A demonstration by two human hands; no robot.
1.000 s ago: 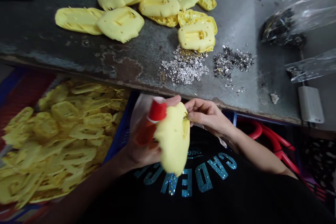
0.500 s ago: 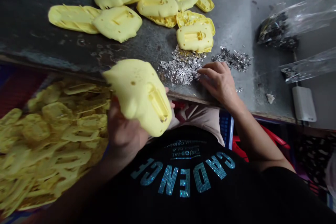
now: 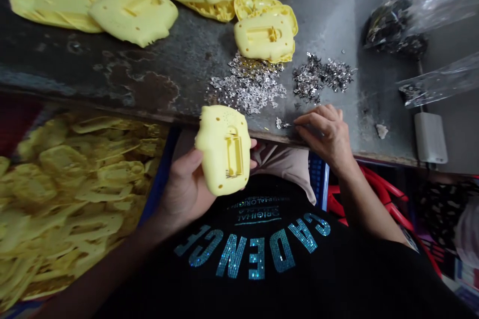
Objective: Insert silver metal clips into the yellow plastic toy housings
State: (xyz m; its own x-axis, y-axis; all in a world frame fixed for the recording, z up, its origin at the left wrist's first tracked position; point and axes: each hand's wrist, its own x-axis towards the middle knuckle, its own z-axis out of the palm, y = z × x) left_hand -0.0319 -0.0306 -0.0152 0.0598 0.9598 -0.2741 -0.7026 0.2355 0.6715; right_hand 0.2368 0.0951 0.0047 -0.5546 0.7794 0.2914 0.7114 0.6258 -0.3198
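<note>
My left hand is wrapped round the edge of a yellow plastic shell, holding it up in front of the table edge. The shell's outer side faces me, with a recessed battery compartment, screw holes and a coiled spring at the compartment's lower end. Low over the table's front edge, my right hand has thumb and forefinger pinched on a small metal contact. A few loose metal pieces lie beside those fingertips. Beyond them spreads a pile of flat silver contact plates, with a darker pile of metal contacts to its right.
More yellow shells lie along the back of the metal table. A large crate of yellow shells stands at lower left. Clear plastic bags of metal parts and a white box are at right.
The yellow shell has turned more upright, its compartment facing me. My right hand has moved from the silver pile toward the table's front edge, a small metal contact at its fingertips. The view has shifted.
</note>
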